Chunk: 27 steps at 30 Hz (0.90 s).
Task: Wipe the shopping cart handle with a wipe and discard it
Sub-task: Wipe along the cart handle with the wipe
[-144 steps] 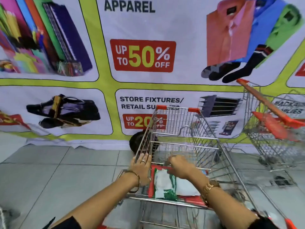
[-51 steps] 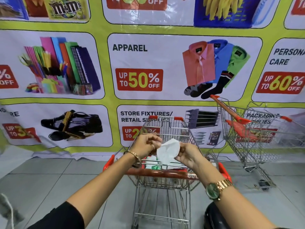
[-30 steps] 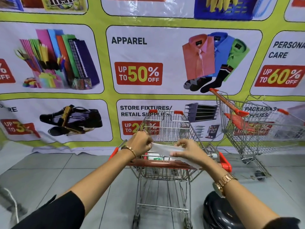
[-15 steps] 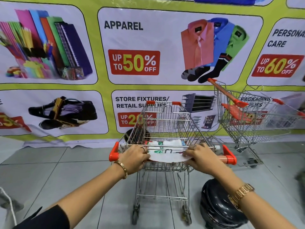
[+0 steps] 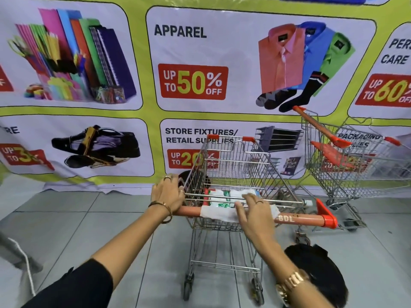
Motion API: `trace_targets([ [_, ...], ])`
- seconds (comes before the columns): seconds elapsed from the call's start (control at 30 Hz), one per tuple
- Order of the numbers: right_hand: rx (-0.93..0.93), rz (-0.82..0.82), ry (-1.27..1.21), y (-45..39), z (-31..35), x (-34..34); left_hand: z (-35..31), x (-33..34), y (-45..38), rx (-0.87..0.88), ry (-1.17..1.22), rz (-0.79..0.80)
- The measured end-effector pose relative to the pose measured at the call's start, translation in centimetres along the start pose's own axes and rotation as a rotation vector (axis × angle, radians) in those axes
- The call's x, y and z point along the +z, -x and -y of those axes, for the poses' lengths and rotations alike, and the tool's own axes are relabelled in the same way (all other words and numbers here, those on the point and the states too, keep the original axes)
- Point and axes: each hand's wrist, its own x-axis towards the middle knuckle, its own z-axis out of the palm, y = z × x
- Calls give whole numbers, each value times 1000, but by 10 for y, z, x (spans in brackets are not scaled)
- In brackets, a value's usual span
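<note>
Right hand (image 5: 253, 215) presses wipe (image 5: 219, 214) flat onto cart handle (image 5: 298, 218).

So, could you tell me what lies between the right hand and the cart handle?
The head view shows a white wipe draped over the handle; the right hand presses flat on it.

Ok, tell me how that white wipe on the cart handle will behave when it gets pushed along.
The wipe drapes over the handle, so it is probably limp and thin. It looks likely to bunch or fold unless the right hand stays flat on it. It lies close against the bar, so perhaps it is damp.
</note>
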Motion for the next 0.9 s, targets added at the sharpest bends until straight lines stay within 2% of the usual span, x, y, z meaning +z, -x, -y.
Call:
trace_targets([
  [0.13,144,133,139,-1,37,42,12,19,-16,-248,165,213],
  [0.23,111,125,180,4,63,68,14,30,-19,-372,233,266],
  [0.3,90,86,162,3,63,73,14,31,-20,-381,177,242],
  [0.4,73,-51,220,-1,23,61,15,31,-19,-390,126,212],
  [0.5,177,-172,236,0,-21,39,16,33,-19,-382,164,215],
  [0.6,241,-163,220,-1,-8,50,16,34,-19,-376,227,216],
  [0.77,57,-95,220,4,69,95,17,36,-17,-336,154,180],
  [0.83,-11,-59,245,7,61,92,20,36,-18,-326,134,171],
  [0.9,-40,-79,314,9,26,77,22,35,-17,-323,116,167],
])
